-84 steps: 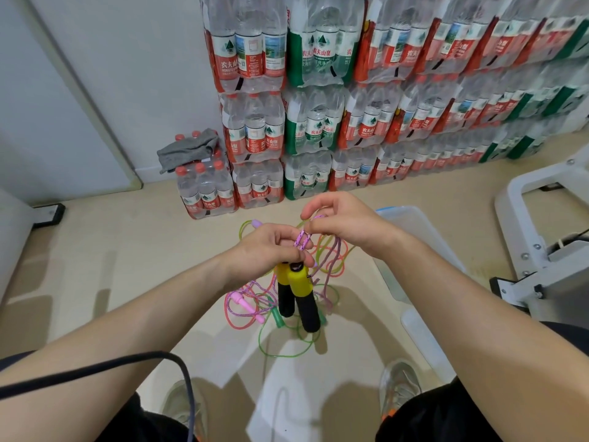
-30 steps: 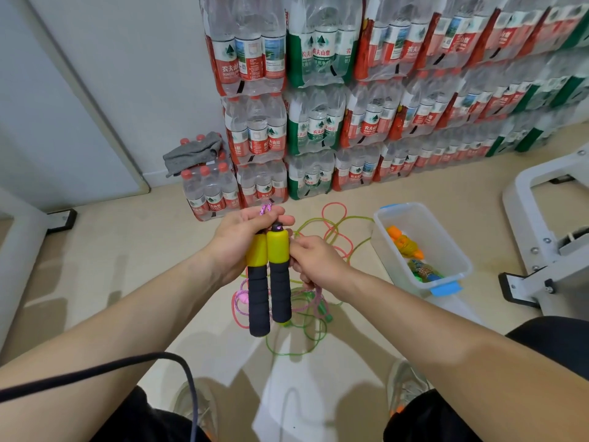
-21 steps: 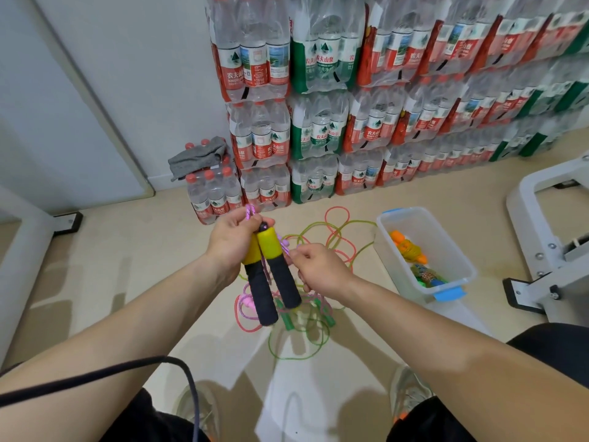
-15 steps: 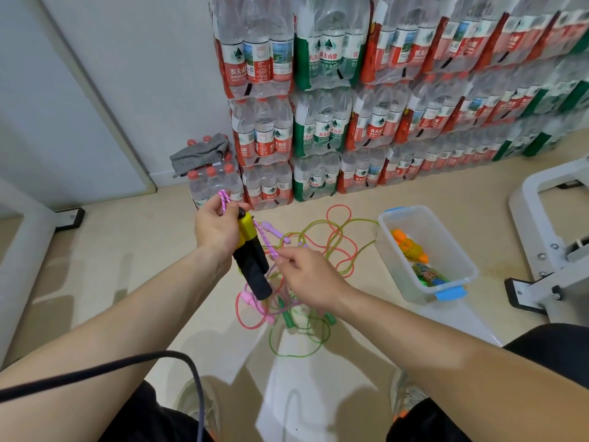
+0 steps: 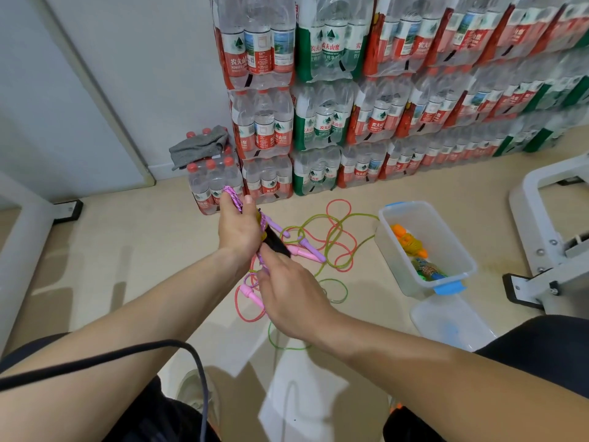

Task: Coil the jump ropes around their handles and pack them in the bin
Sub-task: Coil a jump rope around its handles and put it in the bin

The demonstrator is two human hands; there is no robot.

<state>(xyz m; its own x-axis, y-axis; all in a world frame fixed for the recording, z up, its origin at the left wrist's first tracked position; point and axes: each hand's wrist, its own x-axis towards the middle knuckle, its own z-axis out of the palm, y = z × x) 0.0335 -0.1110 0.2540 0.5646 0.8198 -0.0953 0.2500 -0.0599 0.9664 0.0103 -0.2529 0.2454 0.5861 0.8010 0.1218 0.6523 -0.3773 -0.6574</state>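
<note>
Left hand (image 5: 237,229) raised, grips black handles (image 5: 275,243); right hand (image 5: 287,293) pinches purple rope (image 5: 234,197). One bin (image 5: 387,247), two bundles (image 5: 407,240) inside.

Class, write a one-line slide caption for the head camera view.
Left hand grips the yellow-and-black handles, right hand pinches the purple rope; clear bin stands open nearby.

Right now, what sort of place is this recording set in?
Probably a storeroom or stock corner: shrink-wrapped packs of plastic water bottles stacked high, a bare beige floor, and a clear plastic storage bin standing on it.
</note>
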